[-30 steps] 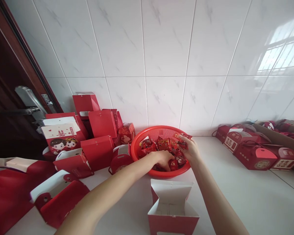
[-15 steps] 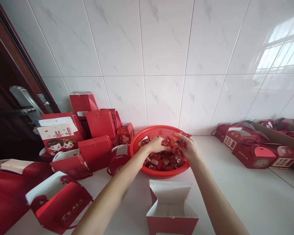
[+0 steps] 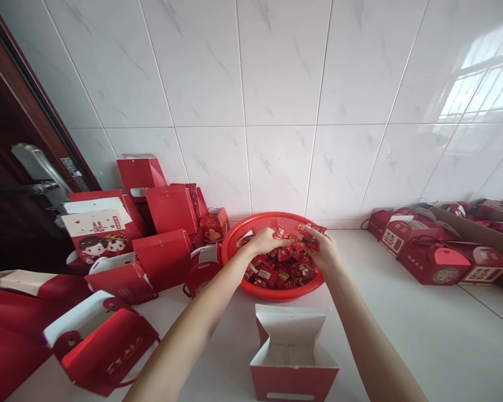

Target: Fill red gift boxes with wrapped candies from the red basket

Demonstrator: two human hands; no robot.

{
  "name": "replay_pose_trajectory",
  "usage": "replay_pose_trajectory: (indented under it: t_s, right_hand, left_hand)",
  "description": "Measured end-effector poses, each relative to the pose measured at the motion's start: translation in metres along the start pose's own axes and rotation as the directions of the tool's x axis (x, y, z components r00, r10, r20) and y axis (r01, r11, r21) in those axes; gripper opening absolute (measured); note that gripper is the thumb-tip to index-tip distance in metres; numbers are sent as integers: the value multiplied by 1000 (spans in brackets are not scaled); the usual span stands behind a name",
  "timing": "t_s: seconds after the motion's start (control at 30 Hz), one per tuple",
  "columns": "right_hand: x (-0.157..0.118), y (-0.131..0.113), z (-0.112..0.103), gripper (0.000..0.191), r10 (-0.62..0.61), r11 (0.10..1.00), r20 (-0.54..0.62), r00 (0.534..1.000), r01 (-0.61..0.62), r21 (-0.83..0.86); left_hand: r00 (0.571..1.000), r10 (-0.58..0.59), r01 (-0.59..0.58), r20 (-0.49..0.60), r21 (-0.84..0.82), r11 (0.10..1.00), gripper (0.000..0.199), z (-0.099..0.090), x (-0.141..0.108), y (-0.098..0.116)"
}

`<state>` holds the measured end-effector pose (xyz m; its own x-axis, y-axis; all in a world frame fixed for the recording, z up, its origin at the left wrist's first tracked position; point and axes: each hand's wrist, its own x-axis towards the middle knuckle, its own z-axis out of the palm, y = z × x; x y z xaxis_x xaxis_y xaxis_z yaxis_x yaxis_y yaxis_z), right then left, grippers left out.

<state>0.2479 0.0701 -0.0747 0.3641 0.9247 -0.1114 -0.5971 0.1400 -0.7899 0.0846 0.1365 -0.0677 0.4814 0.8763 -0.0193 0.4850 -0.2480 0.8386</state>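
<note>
A round red plastic basket (image 3: 231,273) stands against the tiled wall, with many small red-wrapped candies (image 3: 283,274) in it. Both of my hands are over it. My left hand (image 3: 265,243) has its fingers curled round a red candy wrapper (image 3: 281,232), its thumb stretched to the right. At the right rim, my right hand (image 3: 324,252) grips red candy packets (image 3: 315,229) between thumb and fingers. Its palm side faces the basket's middle. Between my forearms, in front of the basket, an upright red gift box (image 3: 294,382) stands with its top open and its white inside showing.
Several red boxes (image 3: 170,209) crowd the left side, some open, including a tipped one (image 3: 109,352) near my left forearm. Closed red boxes (image 3: 433,257) sit at the right beside a cardboard carton (image 3: 478,226). A dark door with a metal handle (image 3: 42,167) is at far left.
My left hand has lifted slightly out of the candies, and a red wrapper now shows at its fingers. My right hand stays almost in place, holding its packets.
</note>
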Motion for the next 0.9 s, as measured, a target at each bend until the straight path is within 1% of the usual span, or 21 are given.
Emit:
replay_pose_trajectory:
  t_s: [0.13, 0.27, 0.3, 0.43, 0.57, 0.7, 0.8, 0.9]
  right_hand:
    - [2, 2, -1, 31, 5, 1000, 7, 1000, -5, -1]
    - [3, 3, -3, 32, 1, 1000, 36, 999, -1, -2]
    - [3, 3, -3, 33, -1, 1000, 38, 999, 1, -4]
    - [3, 3, -4, 33, -5, 1000, 44, 999, 5, -13]
    - [4, 4, -4, 34, -12, 1000, 65, 998, 14, -19]
    - [6, 6, -5, 36, -21, 999, 107, 994, 24, -23]
    - [6, 8, -5, 38, -35, 999, 156, 987, 40, -29]
    - [5, 8, -5, 41, -47, 998, 178, 983, 53, -31]
  left_hand:
    - [998, -4, 2, -69, -24, 1000, 32, -1, 2, -1]
    - [994, -10, 1, -109, -81, 997, 22, -2, 5, -3]
    - [992, -11, -2, -127, -101, 995, 24, -3, 6, -4]
    - [981, -6, -29, -196, -175, 984, 54, -4, 6, -4]
    - [976, 6, -56, -218, -223, 973, 72, -5, 4, -3]
    - [966, -22, -48, -257, -261, 964, 88, -6, 4, -6]
    - [946, -39, -49, -322, -261, 964, 89, -6, 7, -9]
    - [920, -57, -44, -387, -247, 968, 76, -6, 9, -11]
